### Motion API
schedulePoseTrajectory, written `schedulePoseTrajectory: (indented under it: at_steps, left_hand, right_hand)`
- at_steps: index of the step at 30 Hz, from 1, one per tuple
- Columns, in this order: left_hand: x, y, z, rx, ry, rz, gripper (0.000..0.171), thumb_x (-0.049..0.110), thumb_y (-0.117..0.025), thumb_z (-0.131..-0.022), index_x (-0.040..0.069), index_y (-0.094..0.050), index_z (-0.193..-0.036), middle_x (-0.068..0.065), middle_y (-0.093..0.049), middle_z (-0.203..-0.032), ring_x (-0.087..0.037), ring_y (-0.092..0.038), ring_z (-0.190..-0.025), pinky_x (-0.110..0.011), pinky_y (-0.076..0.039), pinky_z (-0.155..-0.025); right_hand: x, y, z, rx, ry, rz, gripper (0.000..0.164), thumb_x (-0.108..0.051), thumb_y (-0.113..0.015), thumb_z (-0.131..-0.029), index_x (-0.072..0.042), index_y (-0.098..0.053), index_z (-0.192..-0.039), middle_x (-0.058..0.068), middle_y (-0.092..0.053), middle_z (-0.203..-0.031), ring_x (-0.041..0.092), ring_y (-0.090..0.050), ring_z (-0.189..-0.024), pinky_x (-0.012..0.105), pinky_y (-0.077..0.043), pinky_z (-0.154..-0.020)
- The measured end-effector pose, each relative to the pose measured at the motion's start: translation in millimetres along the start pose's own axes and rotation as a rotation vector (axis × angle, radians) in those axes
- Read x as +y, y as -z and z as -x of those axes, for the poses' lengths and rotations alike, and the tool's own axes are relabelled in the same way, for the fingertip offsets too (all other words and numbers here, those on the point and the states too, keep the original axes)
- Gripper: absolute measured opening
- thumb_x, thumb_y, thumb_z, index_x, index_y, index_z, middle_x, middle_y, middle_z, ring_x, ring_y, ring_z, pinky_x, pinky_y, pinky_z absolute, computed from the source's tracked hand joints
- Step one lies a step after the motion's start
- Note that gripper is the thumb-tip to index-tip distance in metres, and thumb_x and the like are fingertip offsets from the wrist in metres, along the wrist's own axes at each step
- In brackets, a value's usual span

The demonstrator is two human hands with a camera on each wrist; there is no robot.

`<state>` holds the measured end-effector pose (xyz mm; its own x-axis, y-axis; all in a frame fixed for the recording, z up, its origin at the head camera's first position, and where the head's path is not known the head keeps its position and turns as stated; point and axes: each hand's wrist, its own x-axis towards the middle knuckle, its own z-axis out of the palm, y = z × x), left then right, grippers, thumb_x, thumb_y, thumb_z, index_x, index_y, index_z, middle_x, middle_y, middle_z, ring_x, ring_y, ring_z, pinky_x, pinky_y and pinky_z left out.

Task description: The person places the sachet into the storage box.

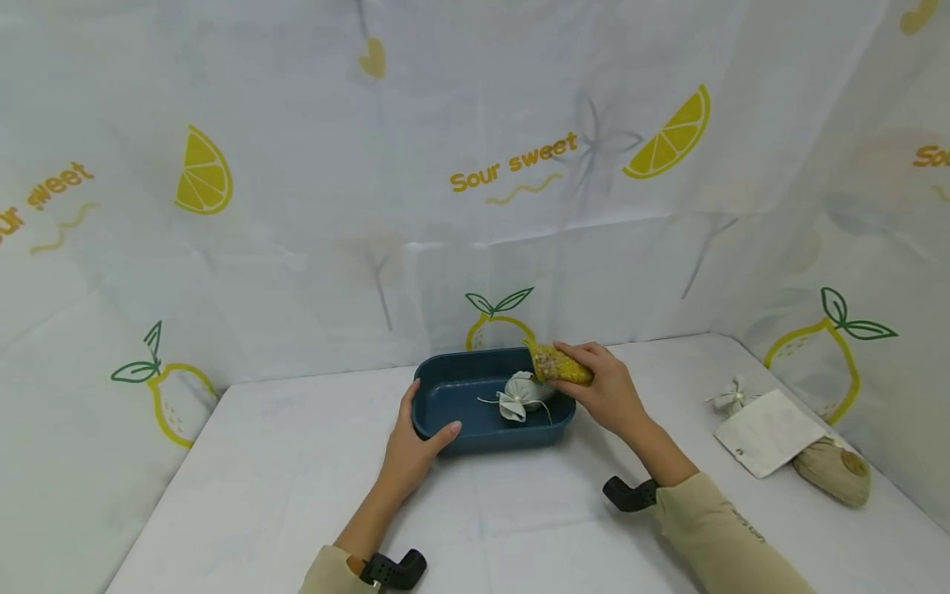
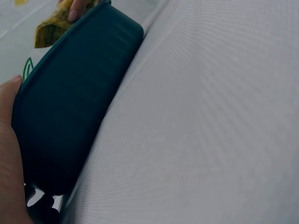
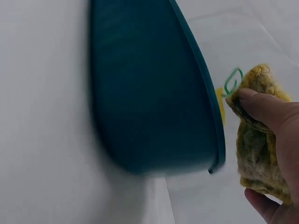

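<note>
A dark teal plastic tub (image 1: 475,441) sits on the white-covered table. My left hand (image 1: 411,452) grips its left end, thumb over the near rim; in the left wrist view, the thumb lies along the tub wall (image 2: 70,98). A small white drawstring pouch (image 1: 523,392) lies in the right half of the tub, its cords spread out. Above the tub's right end, my right hand (image 1: 604,394) holds a yellow, rough-textured cloth bundle (image 1: 552,365). In the right wrist view, thumb and fingers pinch this folded yellow bundle (image 3: 257,154) beside the tub's rim.
To the right on the table lie a flat white cloth pouch (image 1: 768,433), a small tied white pouch (image 1: 735,398) behind it, and a stuffed tan pouch (image 1: 834,472) in front. A white cloth backdrop (image 1: 334,289) with lemon prints stands behind the table.
</note>
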<state>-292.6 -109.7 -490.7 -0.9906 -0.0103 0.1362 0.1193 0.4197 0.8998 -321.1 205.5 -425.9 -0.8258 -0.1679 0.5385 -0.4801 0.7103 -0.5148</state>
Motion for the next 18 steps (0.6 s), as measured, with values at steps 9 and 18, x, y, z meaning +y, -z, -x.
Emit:
schedulePoseTrajectory:
  at_steps: [9, 18]
  left_hand:
    - [0.0, -0.9, -1.1, -0.004, 0.000, 0.000, 0.097, 0.054, -0.076, -0.084, 0.035, -0.019, -0.161, -0.012, -0.027, -0.168, -0.040, -0.032, -0.152, -0.068, -0.031, -0.115]
    - [0.5, -0.3, 0.1, -0.006, 0.006, -0.004, 0.097, 0.053, -0.076, -0.084, 0.034, -0.019, -0.161, -0.013, -0.026, -0.168, -0.042, -0.032, -0.151, -0.069, -0.031, -0.114]
  right_hand:
    - [-20.4, -27.2, 8.5, -0.115, 0.054, -0.029, 0.060, -0.022, -0.083, -0.084, -0.015, -0.062, -0.140, 0.011, -0.064, -0.118, 0.022, -0.060, -0.098, 0.033, -0.051, -0.077]
    - [-19.6, -36.5, 13.6, -0.260, 0.106, 0.154, 0.060, -0.043, -0.069, -0.094, -0.021, -0.055, -0.148, 0.012, -0.059, -0.136, 0.032, -0.060, -0.119, 0.051, -0.051, -0.097]
